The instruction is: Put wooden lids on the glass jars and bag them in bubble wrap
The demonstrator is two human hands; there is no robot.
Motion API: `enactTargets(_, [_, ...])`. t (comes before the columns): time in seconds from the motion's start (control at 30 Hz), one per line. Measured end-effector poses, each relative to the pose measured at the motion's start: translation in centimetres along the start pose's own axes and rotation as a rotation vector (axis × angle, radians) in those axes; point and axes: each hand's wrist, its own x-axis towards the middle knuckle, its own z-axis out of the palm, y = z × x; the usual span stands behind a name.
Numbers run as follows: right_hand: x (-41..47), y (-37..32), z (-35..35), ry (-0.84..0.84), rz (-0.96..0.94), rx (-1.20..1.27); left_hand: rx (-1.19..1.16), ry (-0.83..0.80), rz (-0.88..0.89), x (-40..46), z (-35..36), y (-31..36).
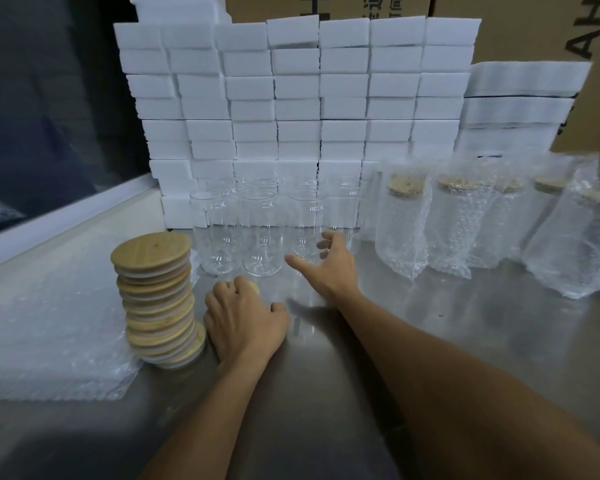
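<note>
Glass jars [257, 233]: a cluster of empty, uncapped jars stands upright on the tabletop [326, 393], at 12 o'clock from the hands. The front row is three jars side by side; more stand behind, count unclear through the glass.

Wooden lids [158, 299]: a leaning stack stands at 10 o'clock from the left hand, just beside it. One single lid [253, 287] lies flat under the left hand [243, 320], its edge showing past the knuckles. The fingers curl down over it.

Right hand [329, 265]: extended to the rightmost front jar [305, 233], fingers spread and loosely bent, thumb out to the left. The fingertips are at the glass; whether they touch it cannot be told. Nothing is gripped.

Bubble wrap sheets [49, 337]: a flat pile at 9 o'clock, lying under the lid stack's near edge.

Bagged jars [402, 223]: a row of lidded jars in bubble wrap stands upright from 1 to 3 o'clock.

Surface: grey, reflective metal tabletop. Behind the jars, white foam blocks [291, 98] are stacked in a wall, with cardboard boxes [520, 29] behind at 1 o'clock. A dark window or panel [42, 98] occupies 10 o'clock.
</note>
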Motion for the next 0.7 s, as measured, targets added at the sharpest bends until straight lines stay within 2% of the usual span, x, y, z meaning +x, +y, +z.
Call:
enactTargets(0.27, [-2.7,0.2,-1.5,-0.027,0.008,0.087,-0.030,-0.044,-0.077,0.4,-0.2,-0.2])
enactTargets(0.7, [-8.7,-0.4,-5.5,-0.123,-0.005,0.200,0.008,-0.006,0.050,-0.5,0.0,-0.3])
